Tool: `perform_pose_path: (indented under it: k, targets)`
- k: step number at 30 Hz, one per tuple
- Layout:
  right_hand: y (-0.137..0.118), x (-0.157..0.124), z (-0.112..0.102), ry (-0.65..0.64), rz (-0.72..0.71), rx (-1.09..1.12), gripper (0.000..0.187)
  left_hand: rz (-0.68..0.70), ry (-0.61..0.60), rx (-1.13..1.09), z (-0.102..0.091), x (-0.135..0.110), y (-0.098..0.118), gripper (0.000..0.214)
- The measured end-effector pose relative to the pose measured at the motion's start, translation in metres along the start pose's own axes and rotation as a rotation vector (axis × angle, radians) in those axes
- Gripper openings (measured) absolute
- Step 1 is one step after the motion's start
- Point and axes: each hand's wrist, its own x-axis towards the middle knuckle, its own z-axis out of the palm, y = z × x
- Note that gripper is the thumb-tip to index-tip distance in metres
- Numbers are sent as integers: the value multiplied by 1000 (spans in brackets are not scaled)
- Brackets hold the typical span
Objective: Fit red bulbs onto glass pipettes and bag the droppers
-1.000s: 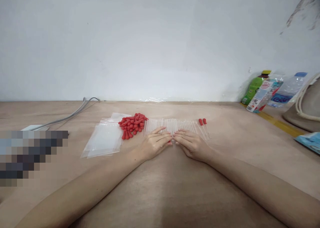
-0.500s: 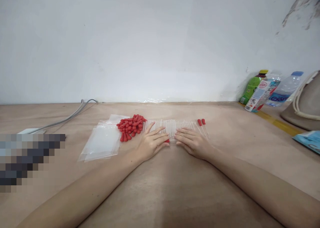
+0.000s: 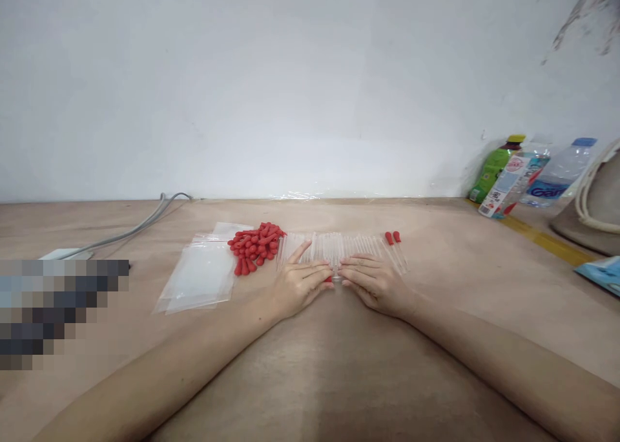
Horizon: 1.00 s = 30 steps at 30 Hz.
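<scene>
My left hand (image 3: pixel 298 288) pinches a red rubber dropper bulb (image 3: pixel 328 279), mostly covered by the fingers; its index finger sticks up. Close by on the right, my right hand (image 3: pixel 380 285) has its fingers closed round a clear glass dropper tube (image 3: pixel 336 278), of which only a short end shows between the hands. Beyond both hands lies a row of clear glass tubes (image 3: pixel 327 245), side by side. Left of them is a heap of red rubber bulbs (image 3: pixel 256 243). Two droppers with red bulbs (image 3: pixel 389 238) lie at the row's right end.
Clear plastic bags (image 3: pixel 198 277) lie flat left of the heap. A grey cable (image 3: pixel 130 227) runs along the far left. Bottles (image 3: pixel 498 170) and a beige bag or hat-like item (image 3: pixel 581 216) stand at the right, near yellow tape (image 3: pixel 547 240) and a blue packet (image 3: pixel 600 274).
My hands have come slightly closer together, and the left fingers have drawn in around the bulb toward the tube. The view has shifted a little.
</scene>
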Motion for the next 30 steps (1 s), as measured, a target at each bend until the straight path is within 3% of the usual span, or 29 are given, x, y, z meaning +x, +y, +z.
perform_pose_path:
  k: [7, 10, 13, 16, 19, 22, 30]
  targets:
    - [0, 4, 3, -30, 18, 27, 17, -36, -24, -29, 1, -1, -4, 15]
    - [-2, 8, -1, -95, 69, -65, 17, -92, -49, -17, 0, -2, -8, 17]
    - [-1, 12, -8, -149, 152, -215, 17, -176, -91, 32, -3, -4, -13, 34]
    - [11, 12, -18, -113, 305, -337, 23, -270, -126, 84, -7, -8, -15, 47]
    - [33, 6, -30, -103, 566, -437, 28, -309, -128, 81, -9, -13, -17, 41]
    - [52, -3, -40, -179, 792, -529, 25, -314, -119, 58, -7, -14, -17, 32]
    - [39, -8, -37, -390, 919, -666, 27, -336, -138, 48, -7, -13, -16, 23]
